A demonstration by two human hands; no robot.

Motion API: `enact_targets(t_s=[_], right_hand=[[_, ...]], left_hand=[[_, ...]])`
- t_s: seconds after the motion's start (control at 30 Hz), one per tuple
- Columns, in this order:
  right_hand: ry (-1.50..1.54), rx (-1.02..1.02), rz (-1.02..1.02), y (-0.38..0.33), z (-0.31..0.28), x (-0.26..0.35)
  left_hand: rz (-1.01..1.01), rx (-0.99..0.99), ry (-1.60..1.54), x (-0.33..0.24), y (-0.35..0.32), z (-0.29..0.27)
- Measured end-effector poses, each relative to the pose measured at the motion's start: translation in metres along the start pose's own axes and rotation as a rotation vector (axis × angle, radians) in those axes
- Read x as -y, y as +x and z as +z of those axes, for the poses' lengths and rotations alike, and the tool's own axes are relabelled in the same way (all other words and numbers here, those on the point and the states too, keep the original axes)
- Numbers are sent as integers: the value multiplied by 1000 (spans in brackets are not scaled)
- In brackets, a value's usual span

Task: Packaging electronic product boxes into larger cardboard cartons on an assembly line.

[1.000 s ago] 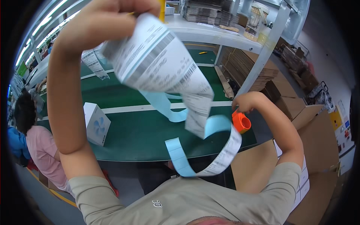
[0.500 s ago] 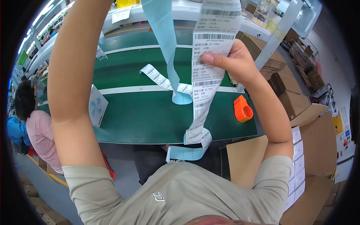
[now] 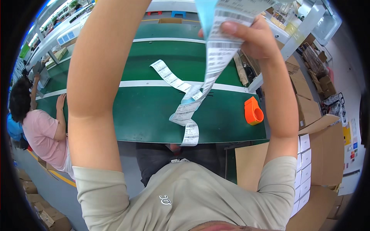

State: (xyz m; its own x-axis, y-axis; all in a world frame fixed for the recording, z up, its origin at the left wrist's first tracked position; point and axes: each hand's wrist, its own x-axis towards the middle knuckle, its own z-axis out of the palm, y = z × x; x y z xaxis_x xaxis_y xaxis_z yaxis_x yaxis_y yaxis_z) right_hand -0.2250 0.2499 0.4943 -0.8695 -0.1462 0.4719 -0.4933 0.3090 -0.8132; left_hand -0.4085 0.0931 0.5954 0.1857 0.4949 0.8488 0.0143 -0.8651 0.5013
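Observation:
My right hand (image 3: pixel 263 40) is raised above the far part of the green bench, closed on a long strip of white barcode labels (image 3: pixel 221 57) with light blue backing. Its thumb presses on the printed face, and the other fingers are mostly behind the strip. From there the strip runs down to the bench, where it lies folded and twisted; one end curls toward the far left and another loop reaches the front edge. My left forearm (image 3: pixel 98 84) stretches up past the top edge, so my left hand is out of sight.
An orange tape dispenser (image 3: pixel 253 111) stands near the right end of the green bench (image 3: pixel 146 115). An open carton (image 3: pixel 322 150) with white boxes (image 3: pixel 303 169) is beside my right arm. At the left, a person in a pink shirt (image 3: pixel 44 129) works at the bench.
My right hand has moved up and slightly right with the label strip. The loop below the bench edge has been drawn up onto the bench. The white box is now hidden by my left arm.

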Motion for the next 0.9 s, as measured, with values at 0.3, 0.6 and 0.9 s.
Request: enact_targets(t_s=[0.3,0.6,0.9], right_hand=[[-34,77,-33,10,-19,-2],[-12,3,9,12,5,3],[90,152,-241,-7,-26,33]], left_hand=[[-1265,-309,1047,152,-283,-42],[-1260,-697,1978,282,-414,0],[-987,-855,705,265,-321,-58]])
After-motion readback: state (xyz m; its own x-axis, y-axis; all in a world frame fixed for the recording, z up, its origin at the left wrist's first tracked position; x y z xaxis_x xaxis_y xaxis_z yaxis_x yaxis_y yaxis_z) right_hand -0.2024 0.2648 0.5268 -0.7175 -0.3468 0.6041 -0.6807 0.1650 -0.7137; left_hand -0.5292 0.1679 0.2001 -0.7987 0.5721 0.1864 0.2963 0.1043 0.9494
